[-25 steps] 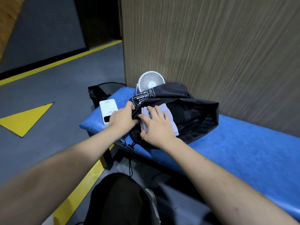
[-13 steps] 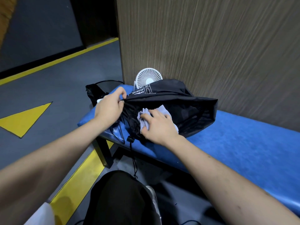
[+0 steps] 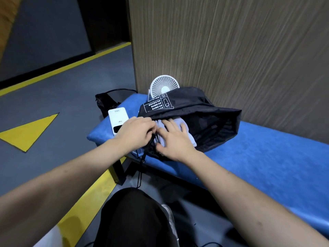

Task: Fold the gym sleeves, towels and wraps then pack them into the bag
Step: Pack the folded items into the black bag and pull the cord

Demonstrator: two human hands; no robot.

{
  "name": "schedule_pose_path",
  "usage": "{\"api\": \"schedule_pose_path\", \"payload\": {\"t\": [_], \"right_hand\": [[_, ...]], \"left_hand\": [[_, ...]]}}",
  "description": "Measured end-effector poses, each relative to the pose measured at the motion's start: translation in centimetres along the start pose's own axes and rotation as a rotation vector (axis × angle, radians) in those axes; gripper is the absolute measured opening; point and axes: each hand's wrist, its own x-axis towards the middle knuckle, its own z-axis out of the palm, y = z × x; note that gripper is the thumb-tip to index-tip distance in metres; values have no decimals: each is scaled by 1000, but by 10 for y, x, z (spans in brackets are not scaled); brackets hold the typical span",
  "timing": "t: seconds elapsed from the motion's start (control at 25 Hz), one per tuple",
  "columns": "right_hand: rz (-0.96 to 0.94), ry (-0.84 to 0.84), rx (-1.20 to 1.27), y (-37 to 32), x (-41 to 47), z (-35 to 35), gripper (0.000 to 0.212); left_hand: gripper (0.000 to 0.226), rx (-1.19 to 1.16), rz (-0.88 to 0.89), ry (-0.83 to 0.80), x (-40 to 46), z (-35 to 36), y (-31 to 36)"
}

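A black drawstring bag [image 3: 204, 118] lies on its side at the left end of the blue padded bench [image 3: 258, 157], its mouth facing me. A folded pale cloth [image 3: 188, 130] sits partly inside that mouth. My right hand [image 3: 175, 139] lies on the cloth with its fingers spread, the fingertips reaching into the bag. My left hand [image 3: 137, 132] pinches the bag's near rim and drawstring [image 3: 145, 157], whose black cord hangs down over the bench edge.
A white power bank [image 3: 116, 120] lies at the bench's left end beside my left hand. A small white fan [image 3: 163, 87] stands behind the bag against the wood-grain wall. Another black bag [image 3: 103, 102] sits on the grey floor with yellow markings.
My left hand has moved back to the right along the bag's rim, uncovering the power bank. My right hand has pushed the pale cloth further into the mouth.
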Motion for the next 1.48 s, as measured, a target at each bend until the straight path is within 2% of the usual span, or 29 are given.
{"api": "schedule_pose_path", "payload": {"t": [0.08, 0.2, 0.36, 0.44, 0.56, 0.68, 0.84, 0.96, 1.12, 1.2, 1.32, 1.4, 1.48], "right_hand": [[-44, 5, 52, 7, -5, -2, 77], [-118, 10, 45, 18, -15, -11, 100], [-205, -41, -61, 32, -21, -13, 121], [-193, -54, -68, 34, -15, -12, 115], [-176, 4, -74, 32, -6, -10, 93], [-149, 41, -77, 29, 3, -6, 83], [-76, 41, -95, 23, 11, -4, 85], [-38, 27, -145, 19, 16, -1, 90], [1, 39, -191, 14, 20, 3, 86], [9, 47, -189, 13, 20, 4, 87], [10, -8, -133, 12, 18, 2, 95], [-13, -22, -70, 13, 13, -3, 94], [-59, -37, 20, 18, 6, -6, 92]], "left_hand": [[7, 28, 34, -105, 2, -3, -7], [27, 87, 162, -301, -3, -4, -13], [44, 119, 217, -385, -7, -1, -10], [47, 159, 185, -411, -5, -2, -9], [41, 229, 173, -424, -5, -3, -8], [32, 189, 192, -411, -11, -2, -8], [19, 39, 296, -291, -19, -2, -14], [16, -157, 303, -355, -27, -10, -19], [8, -332, 153, -412, -32, -22, -14], [12, -278, 137, -380, -32, -20, -12], [45, -82, 260, -299, -34, -15, -3], [39, 19, 334, -220, -33, -8, 4], [31, 10, 335, -162, -33, -8, 8]]}}
